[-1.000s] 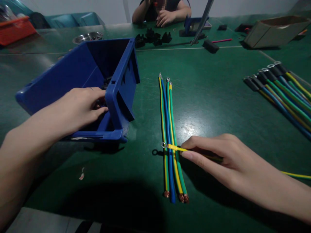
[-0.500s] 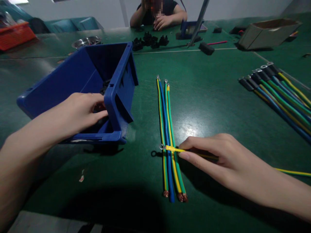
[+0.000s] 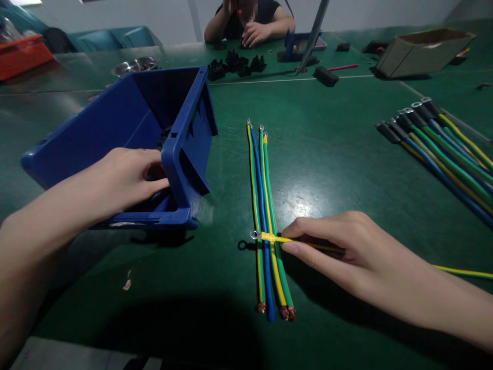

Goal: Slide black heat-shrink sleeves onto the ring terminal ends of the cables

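My right hand (image 3: 346, 262) pinches a thin yellow-green wire (image 3: 283, 239) between thumb and fingers. That wire ends in a ring terminal (image 3: 254, 235) with a yellow sleeve, and it crosses over several thicker cables (image 3: 259, 190) lying side by side. These cables, green-yellow and blue, have ring lugs at the far end; some show bare copper at the near end. Inside a blue plastic bin (image 3: 181, 169), my left hand (image 3: 131, 172) reaches down with its fingers curled and its fingertips behind the bin's wall. What it holds, if anything, is hidden. Black parts (image 3: 165, 136) show in the bin.
Finished-looking cables with black sleeves (image 3: 442, 133) lie at the right. Farther back are black clips (image 3: 236, 62), a black block (image 3: 326, 76), a grey box (image 3: 423, 54) and metal bowls (image 3: 134, 66). Another person (image 3: 250, 25) sits across the green table (image 3: 327, 144).
The view has shifted very slightly. Both hands keep nearly the same positions, the left in the bin and the right on the wire.
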Demonstrator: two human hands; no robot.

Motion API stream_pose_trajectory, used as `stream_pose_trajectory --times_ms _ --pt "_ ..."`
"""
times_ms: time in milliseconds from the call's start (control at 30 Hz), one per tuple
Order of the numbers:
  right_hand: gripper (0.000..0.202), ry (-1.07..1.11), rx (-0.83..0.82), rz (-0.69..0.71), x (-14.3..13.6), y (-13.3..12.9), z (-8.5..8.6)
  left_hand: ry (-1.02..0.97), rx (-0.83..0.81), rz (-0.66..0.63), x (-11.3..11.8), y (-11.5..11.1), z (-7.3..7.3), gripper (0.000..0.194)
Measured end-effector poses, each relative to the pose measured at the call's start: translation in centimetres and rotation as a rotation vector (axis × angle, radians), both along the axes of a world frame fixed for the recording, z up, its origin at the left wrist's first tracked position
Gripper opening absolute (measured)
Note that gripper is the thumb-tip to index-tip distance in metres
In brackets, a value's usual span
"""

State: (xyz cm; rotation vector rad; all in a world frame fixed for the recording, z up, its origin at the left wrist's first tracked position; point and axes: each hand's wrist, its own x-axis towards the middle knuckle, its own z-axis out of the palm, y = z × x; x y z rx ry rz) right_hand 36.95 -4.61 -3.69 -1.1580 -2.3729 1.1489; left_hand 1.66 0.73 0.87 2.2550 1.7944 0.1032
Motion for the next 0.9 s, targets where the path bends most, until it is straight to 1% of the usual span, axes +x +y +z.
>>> stream_pose_trajectory --times_ms 167,333,400,500,633,700,767,800,900 --pt "0.035 -0.004 0.017 0.001 -0.1 0.1 -0.1 0.025 0.003 0.003 -0.3 -0.2 0.1 0.048" --pt "0.035 0.004 -0.013 0.008 0.0 0.1 -0.1 0.058 0.020 0.027 -0.1 -0.1 0.3 0.049" --pt "0.035 0.004 -0.025 0.005 -0.1 0.1 0.0 0.052 0.026 0.025 -0.1 -0.1 0.2 0.054" --pt "0.036 -0.003 -0.047 -0.001 -0.2 0.1 0.1 0.038 0.042 0.019 -0.1 -0.3 0.1 0.067" --pt "0.037 -0.011 -0.070 -0.003 -0.1 0.1 0.1 -0.013 0.047 0.070 0.1 -0.5 0.2 0.085" --pt "0.037 -0.013 -0.073 -0.009 0.0 0.1 0.1 -0.028 0.057 0.096 0.3 -0.6 0.2 0.088" --pt "0.038 -0.010 -0.072 -0.009 0.0 0.0 0.1 -0.036 0.107 0.079 0.3 -0.6 0.2 0.085" --pt "0.038 -0.009 -0.071 -0.011 0.0 0.0 0.1 -0.036 0.152 0.048 0.3 -0.7 0.1 0.080" --pt "0.038 -0.005 -0.072 -0.007 -0.1 0.1 0.1 -0.043 0.325 -0.093 0.1 -1.1 -0.1 0.061"
